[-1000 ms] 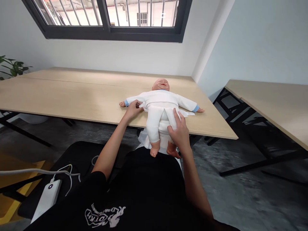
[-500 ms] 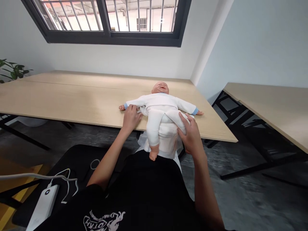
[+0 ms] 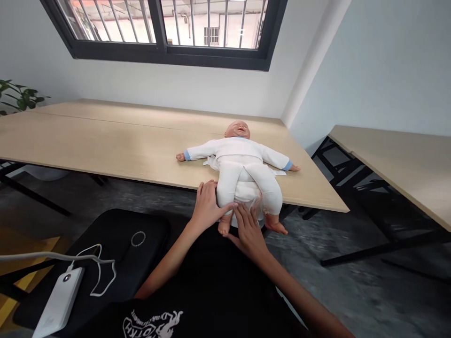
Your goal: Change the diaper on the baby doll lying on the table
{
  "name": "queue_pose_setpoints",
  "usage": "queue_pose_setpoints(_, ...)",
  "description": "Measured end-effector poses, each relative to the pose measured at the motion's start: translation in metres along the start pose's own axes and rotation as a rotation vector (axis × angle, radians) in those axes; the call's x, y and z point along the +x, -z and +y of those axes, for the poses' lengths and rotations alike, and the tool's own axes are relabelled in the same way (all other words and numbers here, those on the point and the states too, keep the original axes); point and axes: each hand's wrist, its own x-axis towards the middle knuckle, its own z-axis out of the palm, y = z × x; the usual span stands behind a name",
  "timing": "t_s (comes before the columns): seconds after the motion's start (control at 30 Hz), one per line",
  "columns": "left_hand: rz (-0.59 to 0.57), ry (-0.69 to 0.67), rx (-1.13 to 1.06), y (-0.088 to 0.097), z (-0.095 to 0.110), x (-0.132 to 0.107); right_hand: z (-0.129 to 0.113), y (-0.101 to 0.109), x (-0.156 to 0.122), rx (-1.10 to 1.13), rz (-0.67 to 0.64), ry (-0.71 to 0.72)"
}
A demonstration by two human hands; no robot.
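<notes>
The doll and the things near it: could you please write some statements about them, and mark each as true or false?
1. The doll lies face up on the table. True.
2. The doll's feet rest on the table. False: the feet are past its front edge.
3. The left hand and the right hand are both at the same leg of the doll. True.
4. The doll's cuffs are red. False: the cuffs are blue.
5. A white power bank lies on the black chair. True.
</notes>
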Motion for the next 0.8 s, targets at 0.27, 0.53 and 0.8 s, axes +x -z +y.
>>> queue_pose_setpoints(0.27,-0.153,0.123,-0.374,0.027,-0.018,0.013,0.02,-0.009,0.011,0.004,0.175,0.222)
queue_pose_setpoints(0.53,-0.144,0.061,-0.527,0.041,-0.029,0.015,0.026,0.088,0.106,0.278,0.257,0.176)
queue_pose_setpoints(0.8,-0.108,0.017,-0.463,0.03,-0.023,0.004,0.101,0.088,0.226,0.612,-0.004,-0.132)
